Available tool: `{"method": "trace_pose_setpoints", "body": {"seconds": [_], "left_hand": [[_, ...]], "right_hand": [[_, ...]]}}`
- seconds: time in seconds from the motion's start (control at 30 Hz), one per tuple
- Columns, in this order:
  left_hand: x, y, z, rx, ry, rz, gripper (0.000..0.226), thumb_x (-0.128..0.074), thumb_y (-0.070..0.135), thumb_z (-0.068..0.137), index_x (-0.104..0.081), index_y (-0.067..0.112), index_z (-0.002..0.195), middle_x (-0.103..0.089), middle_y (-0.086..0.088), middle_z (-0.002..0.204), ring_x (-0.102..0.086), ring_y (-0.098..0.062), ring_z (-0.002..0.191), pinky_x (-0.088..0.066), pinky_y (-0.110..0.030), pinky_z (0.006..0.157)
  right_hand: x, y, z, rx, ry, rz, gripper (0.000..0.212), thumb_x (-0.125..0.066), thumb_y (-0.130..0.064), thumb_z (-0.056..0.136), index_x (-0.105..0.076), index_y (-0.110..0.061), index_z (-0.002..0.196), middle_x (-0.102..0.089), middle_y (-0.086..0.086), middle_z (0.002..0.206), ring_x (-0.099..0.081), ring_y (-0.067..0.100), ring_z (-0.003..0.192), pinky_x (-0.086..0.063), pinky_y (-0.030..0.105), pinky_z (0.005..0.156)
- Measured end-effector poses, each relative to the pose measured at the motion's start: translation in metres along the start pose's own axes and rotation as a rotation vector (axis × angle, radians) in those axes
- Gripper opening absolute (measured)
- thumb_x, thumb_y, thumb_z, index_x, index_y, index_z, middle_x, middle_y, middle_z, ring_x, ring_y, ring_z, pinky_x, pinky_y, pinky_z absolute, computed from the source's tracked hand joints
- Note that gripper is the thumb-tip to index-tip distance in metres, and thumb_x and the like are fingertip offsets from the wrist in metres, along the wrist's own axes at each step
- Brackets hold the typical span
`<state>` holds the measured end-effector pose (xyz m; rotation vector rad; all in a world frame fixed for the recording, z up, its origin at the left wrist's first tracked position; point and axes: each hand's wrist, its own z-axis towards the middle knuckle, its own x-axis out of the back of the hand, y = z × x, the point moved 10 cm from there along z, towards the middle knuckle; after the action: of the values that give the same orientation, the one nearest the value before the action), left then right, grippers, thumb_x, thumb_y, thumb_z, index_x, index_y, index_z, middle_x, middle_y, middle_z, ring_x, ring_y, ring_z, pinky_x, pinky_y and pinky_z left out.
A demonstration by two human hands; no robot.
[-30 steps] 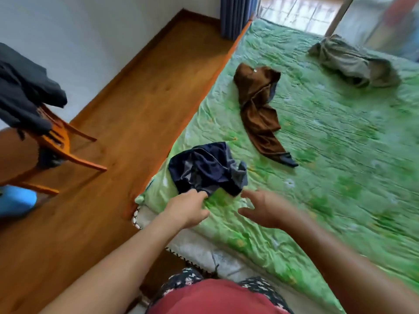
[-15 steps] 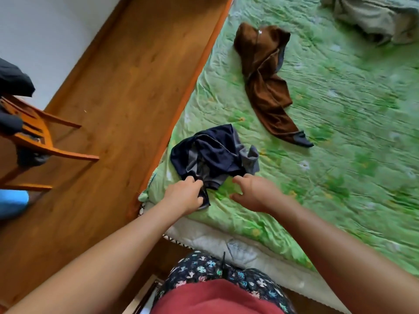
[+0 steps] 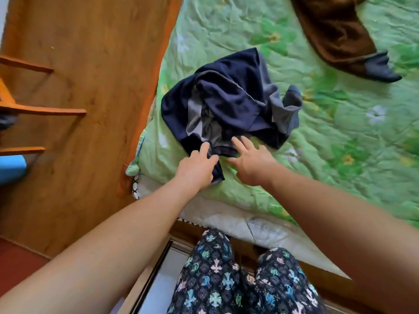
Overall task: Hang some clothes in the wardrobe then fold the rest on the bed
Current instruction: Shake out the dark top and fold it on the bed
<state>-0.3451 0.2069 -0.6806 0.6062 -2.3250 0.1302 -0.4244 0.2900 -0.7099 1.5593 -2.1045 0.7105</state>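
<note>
The left hand (image 3: 196,168) seems to pinch the near hem of the navy garment (image 3: 229,98). The right hand (image 3: 251,164) lies spread, fingertips on that same edge, probably to draw it flat for folding. The garment sits crumpled near the bed (image 3: 340,159) corner, and a brown garment (image 3: 335,30) lies farther off.

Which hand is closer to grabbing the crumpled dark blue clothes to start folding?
Probably the left hand: it lies on the near corner of the dark blue garment, with cloth tucked beside its thumb. The right hand has straight, spread fingers only reaching the hem.
</note>
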Motion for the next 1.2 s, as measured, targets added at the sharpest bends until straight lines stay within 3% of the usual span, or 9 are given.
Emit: {"method": "trace_pose_setpoints", "body": {"seconds": [0.1, 0.17, 0.27, 0.4, 0.53, 0.67, 0.83, 1.03, 1.2], "left_hand": [[-0.003, 0.004, 0.020, -0.061, 0.056, 0.023, 0.033, -0.056, 0.020, 0.093, -0.054, 0.018, 0.126, -0.012, -0.007, 0.164, -0.055, -0.034, 0.109, -0.037, -0.039, 0.059], [-0.005, 0.004, 0.028, -0.084, 0.045, 0.023, 0.025, -0.055, 0.021, 0.093, -0.058, 0.017, 0.118, -0.018, -0.005, 0.163, -0.059, -0.033, 0.105, -0.037, -0.039, 0.058], [0.002, 0.001, 0.030, -0.068, 0.040, -0.042, 0.031, -0.057, 0.026, 0.093, -0.052, 0.020, 0.123, -0.040, -0.006, 0.140, -0.062, -0.033, 0.105, -0.042, -0.040, 0.061], [0.032, -0.011, 0.015, 0.051, 0.125, -0.304, 0.041, -0.068, 0.042, 0.089, -0.038, 0.020, 0.109, -0.054, 0.001, 0.108, -0.062, -0.032, 0.097, -0.044, -0.039, 0.062], [0.075, -0.002, -0.011, 0.050, 0.154, -0.419, 0.042, -0.067, 0.042, 0.084, -0.048, 0.025, 0.117, -0.066, -0.006, 0.107, -0.059, -0.034, 0.103, -0.052, -0.043, 0.076], [0.123, 0.022, -0.051, -0.018, 0.212, -0.592, 0.022, -0.056, 0.035, 0.079, -0.058, 0.030, 0.101, -0.065, -0.001, 0.104, -0.056, -0.032, 0.109, -0.047, -0.047, 0.092], [0.184, 0.068, -0.110, -0.239, 0.195, -1.163, 0.065, -0.075, 0.047, 0.076, -0.046, 0.037, 0.133, -0.064, 0.012, 0.126, -0.061, -0.008, 0.118, -0.050, -0.041, 0.101], [0.264, 0.095, -0.161, -0.254, 0.484, -0.808, 0.033, -0.063, 0.020, 0.082, -0.053, 0.027, 0.112, -0.069, -0.003, 0.099, -0.066, -0.031, 0.096, -0.051, -0.040, 0.080], [0.327, 0.124, -0.195, -0.370, 0.640, -0.441, 0.023, -0.058, 0.012, 0.085, -0.063, 0.022, 0.105, -0.071, -0.013, 0.099, -0.064, -0.038, 0.097, -0.041, -0.040, 0.078]], "right_hand": [[-0.015, -0.005, 0.019, -0.004, -0.031, -0.036, 0.060, -0.038, -0.034, 0.102, -0.023, -0.028, 0.160, 0.007, 0.010, 0.169, 0.002, 0.034, 0.155, -0.023, 0.060, 0.116], [-0.004, -0.004, 0.019, -0.022, 0.087, 0.004, 0.057, -0.040, -0.025, 0.099, -0.032, -0.016, 0.155, -0.021, 0.014, 0.163, -0.022, 0.033, 0.149, -0.026, 0.057, 0.116], [0.038, 0.004, 0.001, -0.002, 0.447, 0.218, 0.030, -0.048, -0.011, 0.090, -0.061, -0.008, 0.116, -0.060, 0.014, 0.115, -0.058, 0.037, 0.110, -0.041, 0.048, 0.095], [0.081, 0.040, -0.039, -0.105, 0.626, 0.720, 0.011, -0.055, -0.009, 0.083, -0.055, -0.014, 0.092, -0.060, 0.005, 0.088, -0.054, 0.030, 0.083, -0.042, 0.043, 0.071], [0.130, 0.060, -0.095, -0.110, 0.731, 0.937, 0.012, -0.051, -0.018, 0.081, -0.044, -0.026, 0.087, -0.053, -0.007, 0.072, -0.049, 0.010, 0.068, -0.036, 0.029, 0.059], [0.178, 0.068, -0.163, -0.112, 0.842, 1.014, 0.012, -0.047, -0.022, 0.080, -0.046, -0.029, 0.089, -0.051, -0.009, 0.068, -0.047, 0.007, 0.063, -0.037, 0.029, 0.058], [0.232, 0.074, -0.255, -0.113, 0.981, 0.980, 0.022, -0.056, -0.007, 0.083, -0.064, -0.026, 0.091, -0.065, -0.007, 0.082, -0.058, 0.011, 0.077, -0.046, 0.032, 0.073], [0.264, 0.086, -0.378, -0.167, 1.154, 0.907, 0.024, -0.057, -0.005, 0.085, -0.066, -0.027, 0.090, -0.067, -0.006, 0.089, -0.062, 0.015, 0.088, -0.046, 0.030, 0.083], [0.251, 0.117, -0.479, -0.300, 1.271, 0.820, 0.028, -0.059, -0.004, 0.087, -0.063, -0.032, 0.088, -0.062, -0.022, 0.076, -0.057, -0.008, 0.074, -0.037, 0.008, 0.069]]}}
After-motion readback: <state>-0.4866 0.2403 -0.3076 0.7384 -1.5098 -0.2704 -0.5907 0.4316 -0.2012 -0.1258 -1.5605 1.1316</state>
